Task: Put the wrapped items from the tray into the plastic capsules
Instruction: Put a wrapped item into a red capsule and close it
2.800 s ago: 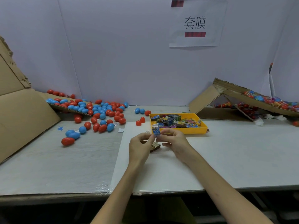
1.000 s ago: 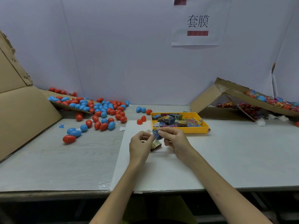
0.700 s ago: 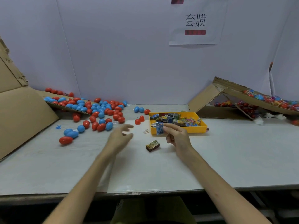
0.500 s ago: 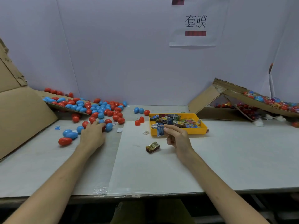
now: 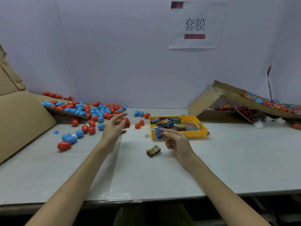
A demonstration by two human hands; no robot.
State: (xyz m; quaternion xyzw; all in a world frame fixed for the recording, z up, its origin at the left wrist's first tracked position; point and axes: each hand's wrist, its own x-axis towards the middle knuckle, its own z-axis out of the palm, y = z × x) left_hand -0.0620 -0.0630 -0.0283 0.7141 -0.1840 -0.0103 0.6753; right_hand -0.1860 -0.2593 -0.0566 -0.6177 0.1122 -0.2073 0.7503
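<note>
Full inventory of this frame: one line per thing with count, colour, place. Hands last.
capsules: dozens, red and blue, left rear, spilling off the cardboard flap
cardboard flap: one, brown, far left
red capsule: one, red, in the left hand
yellow tray: one, yellow, centre rear
wrapped items: heap, multicoloured, in the tray
blue wrapped item: one, blue, in the right hand
gold wrapped item: one, gold-brown, lying before the tray
cardboard box: one, brown, tipped, right rear
paper sign: one, white, back wall
left hand: holds the red capsule
right hand: pinches the blue wrapped item
</note>
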